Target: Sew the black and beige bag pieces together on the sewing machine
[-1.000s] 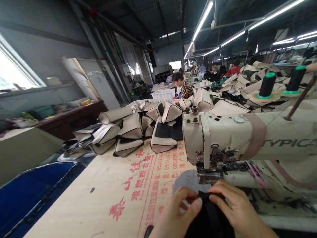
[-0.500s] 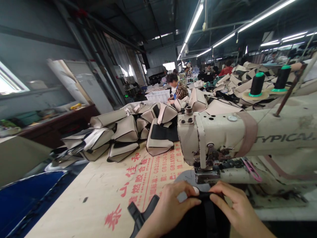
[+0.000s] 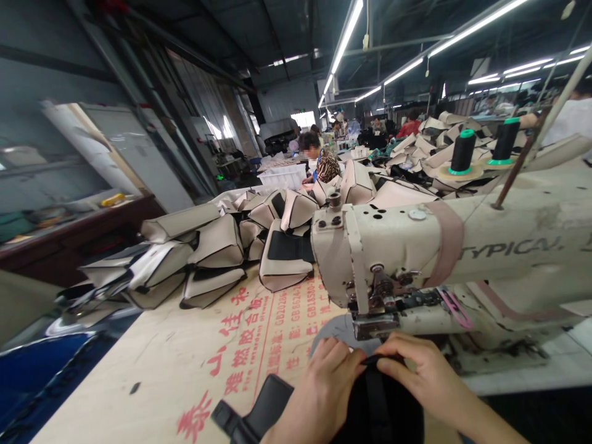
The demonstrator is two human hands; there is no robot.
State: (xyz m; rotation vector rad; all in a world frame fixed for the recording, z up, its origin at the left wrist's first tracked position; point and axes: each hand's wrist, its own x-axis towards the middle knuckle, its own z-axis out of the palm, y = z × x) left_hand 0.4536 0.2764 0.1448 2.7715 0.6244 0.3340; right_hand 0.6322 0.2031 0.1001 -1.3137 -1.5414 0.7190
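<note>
My left hand [image 3: 324, 385] and my right hand [image 3: 423, 376] both pinch a folded black fabric piece [image 3: 379, 407] just below the presser foot [image 3: 372, 324] of a cream sewing machine [image 3: 439, 246]. The fingers of both hands are curled onto the fabric's top edge, thumbs close together. A black strap end [image 3: 252, 413] of the piece sticks out to the left on the plywood table [image 3: 185, 364]. The lower part of the fabric runs out of view.
A heap of beige and black sewn covers [image 3: 217, 240] lies across the table behind the machine. Two black thread cones [image 3: 462, 151] stand on the machine's far side. Blue material [image 3: 32, 370] lies at the left. A seated person [image 3: 319, 163] works further back.
The view has shifted right and down, so the machine sits further left in frame. More of the black piece and its strap end show at the left. Both hands stay pinched on the fabric.
</note>
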